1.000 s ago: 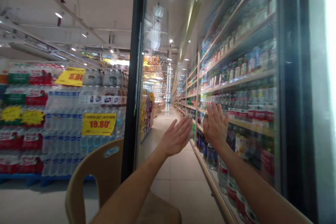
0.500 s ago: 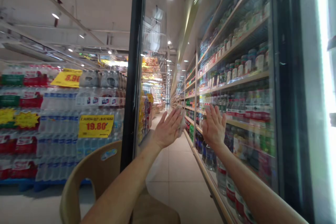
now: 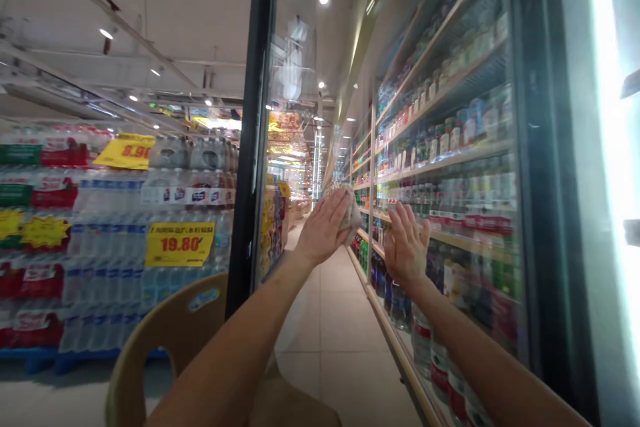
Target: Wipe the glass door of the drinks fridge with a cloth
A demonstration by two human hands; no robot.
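Observation:
A tall glass door [image 3: 300,140] in a black frame stands before me. My left hand [image 3: 325,223] lies flat over a crumpled pale cloth [image 3: 354,215], holding it against the glass. The cloth shows past the fingertips; the rest is hidden beneath the hand. To the right, my right hand [image 3: 406,247] is raised with its fingers stretched upward and nothing in it. It appears to rest on the glass, though the exact contact is hard to make out. Shelves of bottles show in or through the pane behind both hands.
A tan chair [image 3: 125,347] stands at the lower left, close to my left arm. Beyond it are stacked bottle packs [image 3: 105,247] with a yellow price sign [image 3: 180,243]. A bright lit strip [image 3: 605,147] runs along the right side.
My left hand and the cloth have moved slightly up and to the right across the glass. My right hand stays in nearly the same place.

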